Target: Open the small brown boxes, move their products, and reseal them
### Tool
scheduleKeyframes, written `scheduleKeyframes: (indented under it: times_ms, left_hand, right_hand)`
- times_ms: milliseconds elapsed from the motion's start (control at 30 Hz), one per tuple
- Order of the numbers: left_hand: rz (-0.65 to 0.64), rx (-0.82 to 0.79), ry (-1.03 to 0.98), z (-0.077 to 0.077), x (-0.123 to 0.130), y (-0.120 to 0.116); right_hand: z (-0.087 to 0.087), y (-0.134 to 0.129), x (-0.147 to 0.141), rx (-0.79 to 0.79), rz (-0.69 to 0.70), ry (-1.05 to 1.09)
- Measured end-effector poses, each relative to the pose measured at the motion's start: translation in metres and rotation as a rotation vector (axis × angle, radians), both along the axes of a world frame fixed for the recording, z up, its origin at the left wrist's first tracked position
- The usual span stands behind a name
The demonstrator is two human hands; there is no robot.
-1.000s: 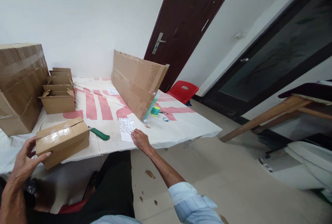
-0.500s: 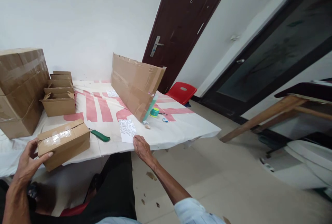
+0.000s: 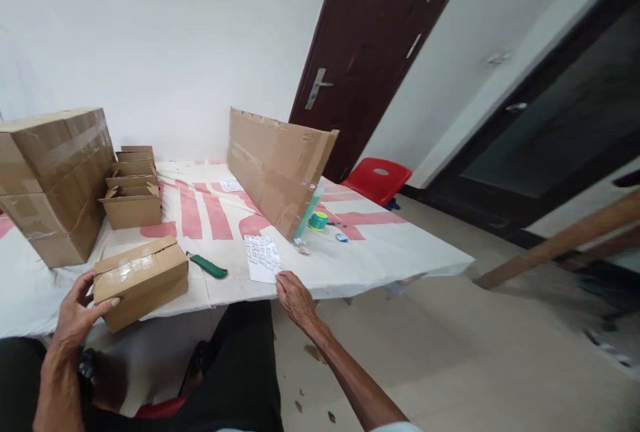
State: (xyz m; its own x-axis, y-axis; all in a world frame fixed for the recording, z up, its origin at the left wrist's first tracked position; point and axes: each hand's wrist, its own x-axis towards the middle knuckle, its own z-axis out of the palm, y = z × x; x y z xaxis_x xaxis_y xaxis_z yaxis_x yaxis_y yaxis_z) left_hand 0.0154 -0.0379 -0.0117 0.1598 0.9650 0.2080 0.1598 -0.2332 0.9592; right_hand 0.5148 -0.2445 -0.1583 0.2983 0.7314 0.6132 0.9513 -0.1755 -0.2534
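My left hand [image 3: 84, 309] is wrapped around the near left end of a small closed cardboard box [image 3: 150, 289], thumb on the front side. Clear tape runs over the top of this box, which lies tilted at the table's front edge. At the lower right corner of a white printed sheet [image 3: 262, 265], my right hand [image 3: 296, 295] has its fingers closed on the paper, which lies on the cloth. Between box and sheet rests a green-handled utility knife [image 3: 210, 267], its tip toward the box.
Open small boxes [image 3: 133, 209] stand in a row beside a large taped carton [image 3: 60, 185]. A cardboard panel [image 3: 280, 172] stands upright near a green tape roll [image 3: 318, 221] and another sheet [image 3: 231, 184]. A red chair [image 3: 377, 182] is behind the table's right end.
The view has swung slightly left, so everything sits further right in the picture. Both hands keep their places on the box and the sheet.
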Motion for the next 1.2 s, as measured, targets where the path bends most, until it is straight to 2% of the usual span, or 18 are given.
scheduleKeyframes:
  times_ms: [100,167,333,500,600,700,800,900,1033,1100,1200]
  left_hand:
    - [-0.031,0.024,-0.007,-0.001,-0.008,-0.001]
    - [-0.04,0.052,0.015,0.0,-0.01,-0.004]
    - [-0.085,0.059,0.006,0.001,-0.007,-0.022]
    - [-0.093,0.059,-0.032,-0.007,-0.003,-0.026]
    - [-0.094,0.048,-0.034,-0.012,-0.005,-0.027]
    - [-0.108,0.043,-0.02,-0.015,-0.006,-0.03]
    - [-0.128,0.057,-0.002,-0.014,-0.008,-0.032]
    - [-0.131,0.069,0.021,-0.014,-0.008,-0.032]
    - [-0.136,0.067,0.034,-0.014,-0.009,-0.033]
    - [-0.145,0.066,0.02,-0.016,-0.01,-0.033]
    - [-0.154,0.063,0.008,-0.018,-0.011,-0.035]
  right_hand:
    - [0.008,0.006,-0.009,0.017,-0.002,-0.009]
    - [0.015,0.017,-0.022,0.039,0.043,-0.008]
    - [0.026,0.064,-0.067,0.094,0.226,0.032]
    - [0.01,0.105,-0.098,0.002,0.282,0.02]
    - [-0.001,0.111,-0.102,-0.096,0.297,0.025]
    - [0.003,0.114,-0.103,-0.131,0.267,0.05]
    - [0.032,0.125,-0.115,0.003,0.326,0.107]
    - [0.077,0.138,-0.14,0.148,0.467,0.162]
    - [0.129,0.143,-0.182,0.172,0.656,0.183]
    - [0.143,0.14,-0.199,0.131,0.747,0.159]
    - [0.15,0.136,-0.21,0.094,0.816,0.13]
